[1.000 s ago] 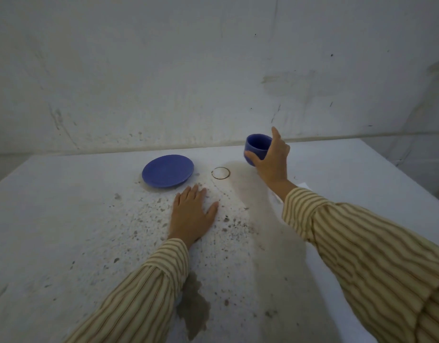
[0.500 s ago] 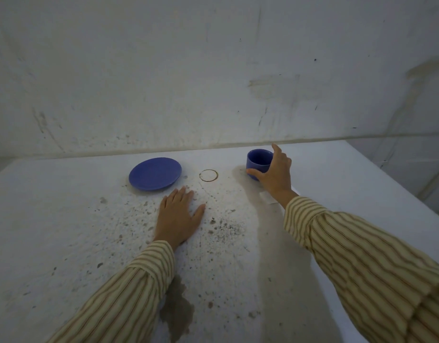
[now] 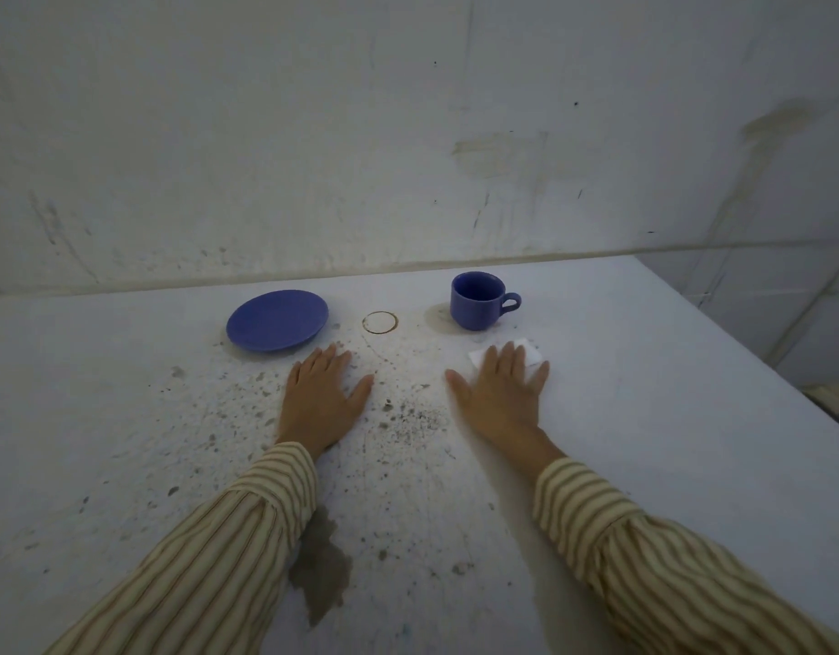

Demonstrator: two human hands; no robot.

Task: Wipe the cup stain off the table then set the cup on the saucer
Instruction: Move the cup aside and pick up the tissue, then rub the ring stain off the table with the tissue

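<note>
Stain, a thin brown ring (image 3: 380, 321), lies between the round blue saucer (image 3: 276, 320) at left and the blue handled cup (image 3: 477, 300) at right. Right hand (image 3: 500, 397) rests flat, fingers spread, on a white folded wipe (image 3: 526, 352); left hand (image 3: 322, 399) lies flat and empty. Pinch the wipe firmly, then rub across the whole ring, keeping clear of the cup.

Dim, cool, bluish light all over, brightest on the far middle of the table (image 3: 644, 323). Soft shadow spreads left of the cup (image 3: 476, 301); fainter ones hug both hands. No glare anywhere. The centre reads fairly sharp, slightly grainy. The wall's (image 3: 408, 134) base line bows, wide-angle bending shows at the edges, and the corners darken.
</note>
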